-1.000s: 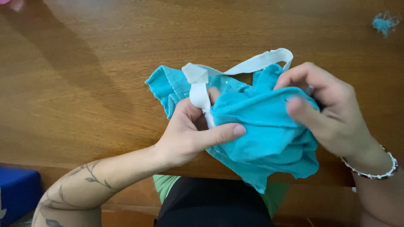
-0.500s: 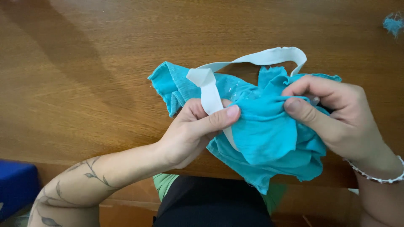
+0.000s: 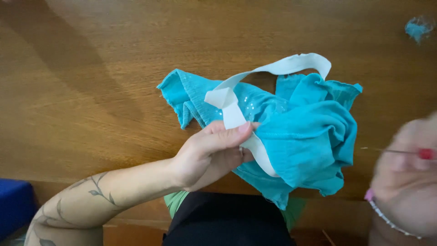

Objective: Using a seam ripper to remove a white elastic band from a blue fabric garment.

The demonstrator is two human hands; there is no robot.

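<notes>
A crumpled turquoise garment (image 3: 309,132) with small sequins lies at the near edge of a wooden table (image 3: 114,68). A white elastic band (image 3: 282,68) loops over its top and runs down across it. My left hand (image 3: 211,152) pinches the garment and the band together at the cloth's left side. My right hand (image 3: 407,168), blurred at the right edge, is off the cloth. It holds a thin needle (image 3: 387,150) with a red end pinched in its fingers. A beaded bracelet circles that wrist.
A small turquoise scrap (image 3: 418,28) lies at the table's far right. A blue object (image 3: 16,205) sits low at the left edge, below the table. My lap in dark and green clothing shows under the table's near edge.
My right hand has let go of the garment and pulled away to the right, now showing a needle. My left hand keeps its pinch on cloth and band.
</notes>
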